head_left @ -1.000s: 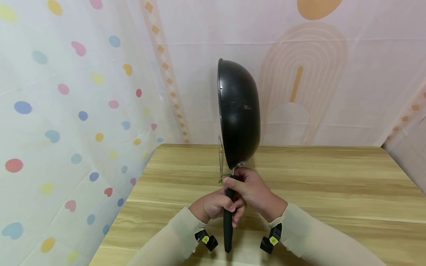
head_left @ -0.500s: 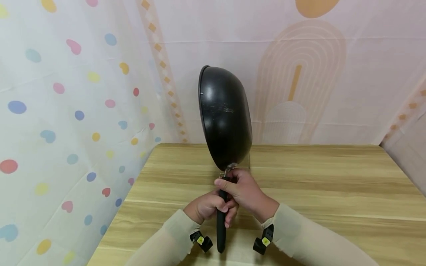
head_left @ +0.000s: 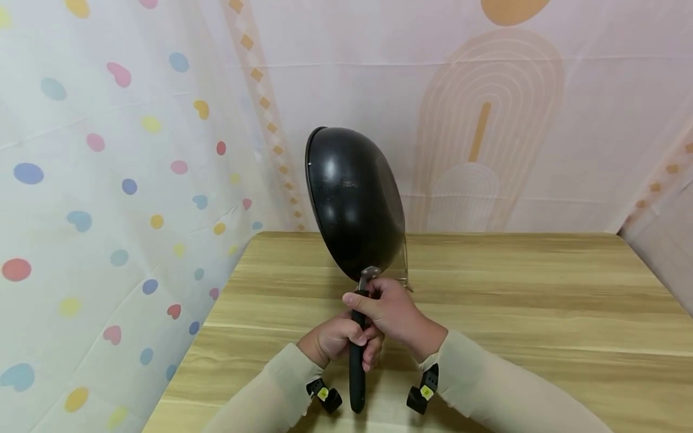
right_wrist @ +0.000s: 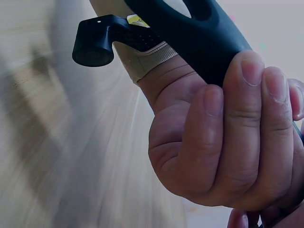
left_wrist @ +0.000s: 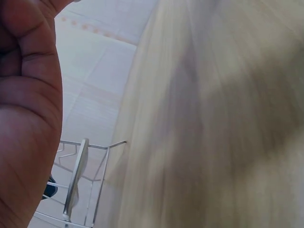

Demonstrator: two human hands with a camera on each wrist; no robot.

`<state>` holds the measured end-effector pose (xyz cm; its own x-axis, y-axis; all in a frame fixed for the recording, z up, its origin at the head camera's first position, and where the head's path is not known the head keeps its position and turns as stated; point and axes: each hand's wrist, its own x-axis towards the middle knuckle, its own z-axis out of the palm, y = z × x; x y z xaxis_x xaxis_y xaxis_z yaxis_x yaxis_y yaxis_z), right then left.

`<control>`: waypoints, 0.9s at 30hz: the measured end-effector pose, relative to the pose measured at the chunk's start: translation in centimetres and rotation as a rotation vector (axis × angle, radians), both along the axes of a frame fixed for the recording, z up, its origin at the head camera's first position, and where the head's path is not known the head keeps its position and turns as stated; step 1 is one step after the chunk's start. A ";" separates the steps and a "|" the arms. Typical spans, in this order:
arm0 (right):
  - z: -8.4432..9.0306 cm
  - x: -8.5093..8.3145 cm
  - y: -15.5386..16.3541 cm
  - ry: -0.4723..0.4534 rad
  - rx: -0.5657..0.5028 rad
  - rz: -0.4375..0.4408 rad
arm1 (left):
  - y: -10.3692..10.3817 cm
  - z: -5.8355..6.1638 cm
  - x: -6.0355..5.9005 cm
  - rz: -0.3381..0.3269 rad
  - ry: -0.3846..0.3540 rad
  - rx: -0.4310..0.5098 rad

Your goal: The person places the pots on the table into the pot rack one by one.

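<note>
A deep black wok (head_left: 352, 198) is held up in the head view, its scuffed outer side toward me and its rim leaning left. My left hand (head_left: 338, 340) wraps round the middle of its black handle (head_left: 357, 379). Higher up, close to the metal joint, my right hand (head_left: 403, 313) grips the same handle with the thumb across it. In the right wrist view, curled fingers (right_wrist: 242, 128) of the left hand close round the handle. Behind the wok stands a wire rack (head_left: 405, 264), mostly hidden; the left wrist view shows its thin metal wires (left_wrist: 102, 185).
A wood-grain table (head_left: 514, 300) spreads under the hands. Patterned curtains hang at the back (head_left: 585, 150) and along the left side (head_left: 135, 240). Each wrist carries a small black camera, such as the left one (head_left: 327, 400).
The wok has swung left and lower, with its rim tilting further left. Wire once visible left of the wok now shows on its right. Both hands keep their grip and shift slightly left.
</note>
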<state>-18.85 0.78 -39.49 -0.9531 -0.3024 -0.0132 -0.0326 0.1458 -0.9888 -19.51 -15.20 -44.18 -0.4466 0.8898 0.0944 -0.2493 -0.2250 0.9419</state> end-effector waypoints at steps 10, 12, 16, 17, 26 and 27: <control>-1.2 0.0 -0.4 -0.050 0.000 -0.019 | -0.4 -1.4 0.2 0.001 -0.052 0.005; -1.3 -0.1 -0.4 -0.056 0.000 -0.014 | -0.4 -1.5 0.2 0.009 -0.055 0.005; -1.6 -0.3 -0.2 -0.059 -0.006 0.014 | -0.3 -1.5 0.1 0.031 -0.062 -0.007; -1.6 -0.4 -0.1 -0.058 -0.005 0.022 | -0.3 -1.5 0.1 0.040 -0.063 -0.016; -1.8 -0.8 2.0 -0.052 0.033 0.049 | -0.8 -1.2 0.1 0.061 -0.079 -0.027; -1.7 -0.9 2.5 -0.048 0.053 0.040 | -1.0 -1.2 0.1 0.058 -0.079 -0.009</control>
